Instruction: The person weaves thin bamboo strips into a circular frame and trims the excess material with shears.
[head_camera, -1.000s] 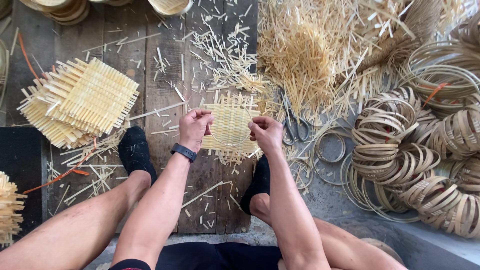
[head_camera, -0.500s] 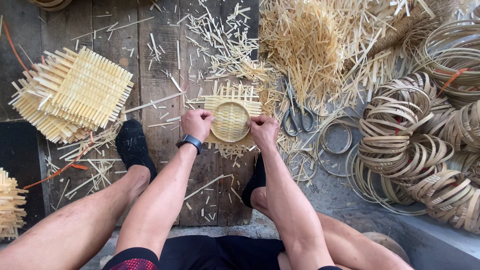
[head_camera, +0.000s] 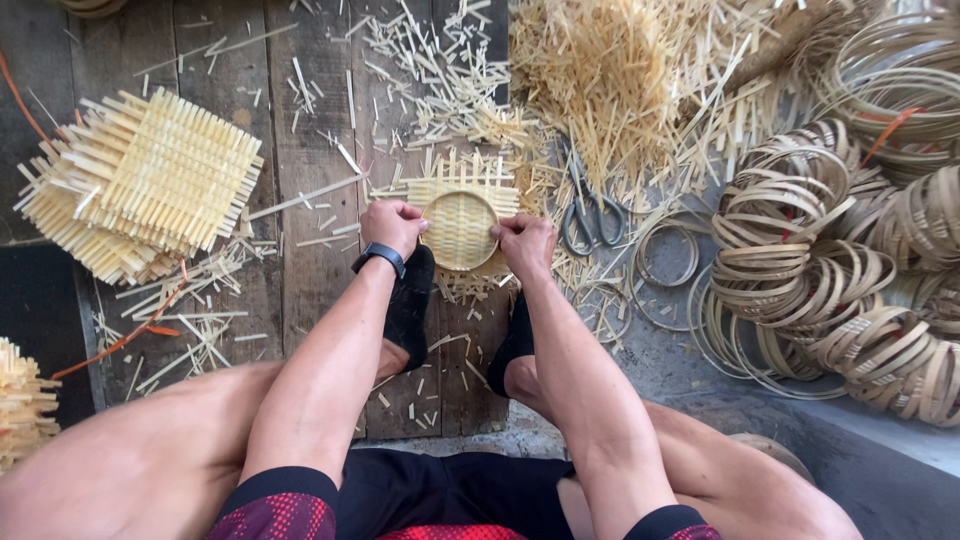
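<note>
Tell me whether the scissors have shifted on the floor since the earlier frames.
No. The scissors lie in the same spot beside the bamboo rings, under the strip pile; only the camera view moved.

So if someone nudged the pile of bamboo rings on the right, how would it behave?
The bamboo rings are thin loops stacked loosely, so they would probably slide apart and some might roll. They look light and springy rather than rigid. Several interlock, so a few would likely drag along together.

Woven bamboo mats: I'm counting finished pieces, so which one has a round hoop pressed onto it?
The small woven bamboo mat between the left hand and right hand; the stacked mats at left carry no hoop.
</note>
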